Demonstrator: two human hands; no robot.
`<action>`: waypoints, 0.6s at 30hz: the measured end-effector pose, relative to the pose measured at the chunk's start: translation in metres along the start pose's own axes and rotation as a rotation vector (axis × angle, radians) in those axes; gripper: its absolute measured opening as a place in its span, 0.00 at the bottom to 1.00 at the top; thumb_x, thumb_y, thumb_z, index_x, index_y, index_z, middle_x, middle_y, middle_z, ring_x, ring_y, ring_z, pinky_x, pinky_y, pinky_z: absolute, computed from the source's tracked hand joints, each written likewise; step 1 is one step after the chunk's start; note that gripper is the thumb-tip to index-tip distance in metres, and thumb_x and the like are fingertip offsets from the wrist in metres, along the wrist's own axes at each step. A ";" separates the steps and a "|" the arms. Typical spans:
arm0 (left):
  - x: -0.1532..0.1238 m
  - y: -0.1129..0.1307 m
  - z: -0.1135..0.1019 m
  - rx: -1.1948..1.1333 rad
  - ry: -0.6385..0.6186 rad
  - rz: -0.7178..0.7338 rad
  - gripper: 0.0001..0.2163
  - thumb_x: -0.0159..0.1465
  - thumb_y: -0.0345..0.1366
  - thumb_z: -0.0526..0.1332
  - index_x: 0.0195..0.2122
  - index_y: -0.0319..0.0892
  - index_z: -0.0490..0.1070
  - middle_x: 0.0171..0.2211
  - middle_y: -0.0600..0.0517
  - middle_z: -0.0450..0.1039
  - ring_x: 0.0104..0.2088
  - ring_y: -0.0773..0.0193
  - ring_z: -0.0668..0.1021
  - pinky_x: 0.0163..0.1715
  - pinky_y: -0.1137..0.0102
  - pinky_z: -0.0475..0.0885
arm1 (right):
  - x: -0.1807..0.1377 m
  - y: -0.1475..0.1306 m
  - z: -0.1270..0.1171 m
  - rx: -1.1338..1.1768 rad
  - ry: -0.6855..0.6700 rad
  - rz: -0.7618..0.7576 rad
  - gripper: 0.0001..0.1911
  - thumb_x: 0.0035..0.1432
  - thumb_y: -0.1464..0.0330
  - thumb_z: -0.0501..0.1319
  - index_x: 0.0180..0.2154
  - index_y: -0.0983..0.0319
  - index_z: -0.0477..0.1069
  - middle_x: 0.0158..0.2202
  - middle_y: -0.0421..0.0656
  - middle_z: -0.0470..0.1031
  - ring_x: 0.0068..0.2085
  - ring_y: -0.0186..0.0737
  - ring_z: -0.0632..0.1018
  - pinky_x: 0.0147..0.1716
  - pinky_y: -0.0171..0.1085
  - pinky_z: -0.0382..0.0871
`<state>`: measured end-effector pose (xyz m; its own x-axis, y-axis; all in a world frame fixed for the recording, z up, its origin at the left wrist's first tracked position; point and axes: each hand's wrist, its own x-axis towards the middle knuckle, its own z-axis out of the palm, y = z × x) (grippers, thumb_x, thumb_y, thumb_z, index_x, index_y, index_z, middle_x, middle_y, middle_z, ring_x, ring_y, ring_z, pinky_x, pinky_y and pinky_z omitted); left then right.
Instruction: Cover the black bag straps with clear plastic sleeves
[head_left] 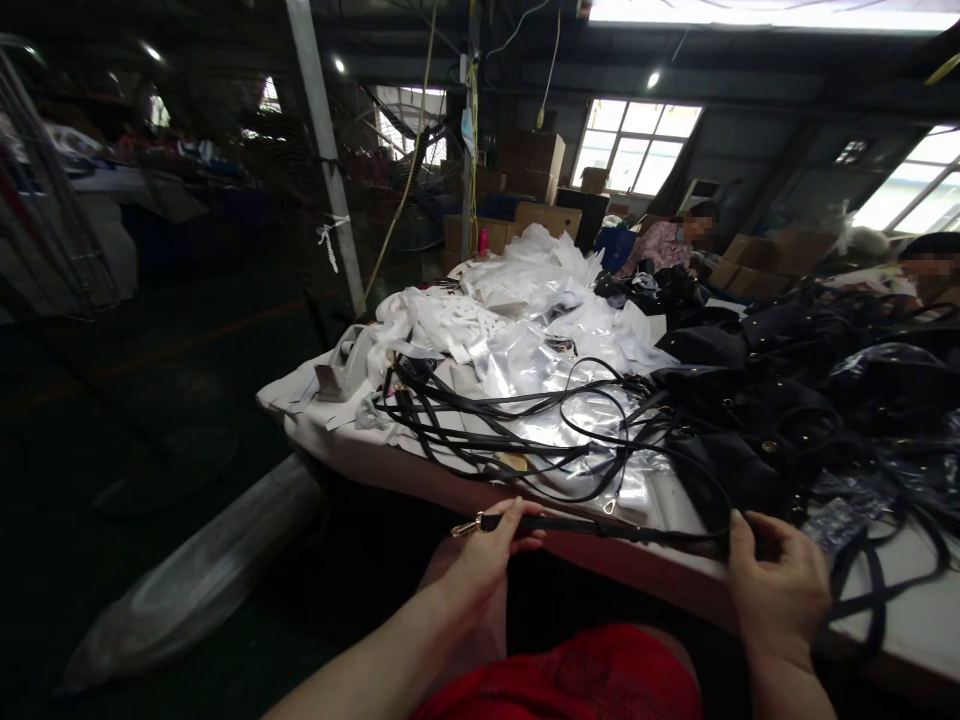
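Observation:
A black bag strap point(600, 529) with a gold clasp at its left end stretches between my two hands, just off the table's front edge. My left hand point(504, 540) pinches it close to the clasp, which sticks out past the fingers. Farther along the strap, my right hand point(772, 570) is closed on it with the thumb on top. Beyond my hands, several more black straps point(495, 405) lie in loose loops over clear plastic bags point(555, 375). Black handbags point(750, 450) with gold fittings are heaped to the right.
A tape dispenser point(343, 365) stands at the table's left corner. White wrapping material point(480, 315) is piled behind the straps. A metal pole point(326, 160) rises by the left edge, and a long plastic-wrapped roll point(195, 570) leans below. Two people point(660, 245) are at the far right.

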<state>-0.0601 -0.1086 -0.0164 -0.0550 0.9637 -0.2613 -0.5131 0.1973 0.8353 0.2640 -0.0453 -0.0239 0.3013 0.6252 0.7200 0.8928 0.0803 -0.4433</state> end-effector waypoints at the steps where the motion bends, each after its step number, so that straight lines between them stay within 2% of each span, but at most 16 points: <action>1: -0.003 -0.009 0.005 -0.035 0.039 -0.030 0.26 0.54 0.58 0.68 0.37 0.37 0.78 0.38 0.46 0.78 0.34 0.62 0.79 0.37 0.69 0.76 | -0.016 -0.015 -0.005 0.116 -0.125 0.025 0.23 0.63 0.52 0.54 0.33 0.64 0.76 0.35 0.54 0.79 0.39 0.53 0.79 0.42 0.46 0.71; 4: -0.013 -0.029 0.018 -0.020 0.042 -0.107 0.26 0.55 0.59 0.67 0.38 0.37 0.77 0.37 0.46 0.78 0.34 0.63 0.80 0.38 0.69 0.77 | -0.061 -0.062 -0.019 0.476 -0.729 -0.020 0.27 0.68 0.56 0.51 0.19 0.60 0.70 0.22 0.44 0.74 0.26 0.41 0.76 0.30 0.36 0.69; 5: -0.016 -0.033 0.022 0.018 -0.004 -0.121 0.27 0.55 0.59 0.66 0.38 0.37 0.77 0.37 0.46 0.78 0.35 0.63 0.80 0.39 0.69 0.77 | -0.069 -0.075 -0.021 0.512 -0.814 -0.057 0.27 0.67 0.57 0.52 0.18 0.60 0.69 0.21 0.43 0.73 0.24 0.39 0.75 0.29 0.35 0.68; 6: -0.018 -0.037 0.025 0.072 -0.059 -0.126 0.27 0.56 0.60 0.65 0.38 0.37 0.77 0.37 0.47 0.78 0.35 0.63 0.80 0.39 0.69 0.76 | -0.073 -0.084 -0.022 0.518 -0.832 -0.091 0.26 0.67 0.57 0.54 0.19 0.60 0.70 0.21 0.43 0.74 0.24 0.38 0.75 0.29 0.34 0.67; 9: -0.022 -0.045 0.029 0.304 -0.208 -0.100 0.30 0.56 0.64 0.60 0.36 0.37 0.76 0.31 0.49 0.75 0.30 0.66 0.78 0.32 0.72 0.74 | -0.056 -0.091 -0.008 0.419 -0.681 -0.101 0.23 0.66 0.56 0.54 0.24 0.60 0.74 0.28 0.44 0.78 0.31 0.40 0.78 0.34 0.35 0.68; 11: -0.023 -0.046 0.026 0.447 -0.266 -0.105 0.31 0.58 0.65 0.56 0.35 0.37 0.76 0.27 0.51 0.72 0.25 0.68 0.74 0.28 0.72 0.71 | -0.034 -0.083 0.016 0.320 -0.678 -0.077 0.22 0.66 0.55 0.53 0.28 0.60 0.76 0.31 0.45 0.79 0.33 0.42 0.78 0.36 0.36 0.69; 14: -0.026 -0.041 0.016 0.578 -0.354 -0.160 0.32 0.61 0.64 0.53 0.34 0.37 0.77 0.25 0.52 0.70 0.24 0.68 0.73 0.28 0.71 0.70 | -0.010 -0.070 0.064 0.197 -0.722 -0.080 0.17 0.64 0.58 0.55 0.38 0.61 0.78 0.36 0.47 0.79 0.36 0.44 0.78 0.37 0.38 0.70; 16: -0.029 -0.035 0.006 0.641 -0.410 -0.166 0.32 0.62 0.64 0.51 0.33 0.37 0.77 0.24 0.52 0.70 0.25 0.67 0.73 0.29 0.71 0.70 | -0.005 -0.066 0.092 0.118 -0.709 -0.077 0.17 0.63 0.62 0.56 0.47 0.63 0.76 0.42 0.50 0.78 0.40 0.46 0.78 0.41 0.40 0.69; 18: -0.033 -0.029 -0.006 0.688 -0.427 -0.146 0.32 0.63 0.63 0.50 0.34 0.37 0.78 0.25 0.52 0.70 0.26 0.67 0.73 0.30 0.72 0.70 | -0.005 -0.067 0.113 0.032 -0.703 -0.073 0.18 0.63 0.64 0.56 0.51 0.63 0.75 0.46 0.52 0.76 0.43 0.48 0.77 0.43 0.41 0.68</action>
<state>-0.0482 -0.1471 -0.0346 0.3734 0.8778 -0.3001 0.1580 0.2586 0.9530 0.1647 0.0336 -0.0580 -0.0560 0.9697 0.2378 0.8889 0.1569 -0.4304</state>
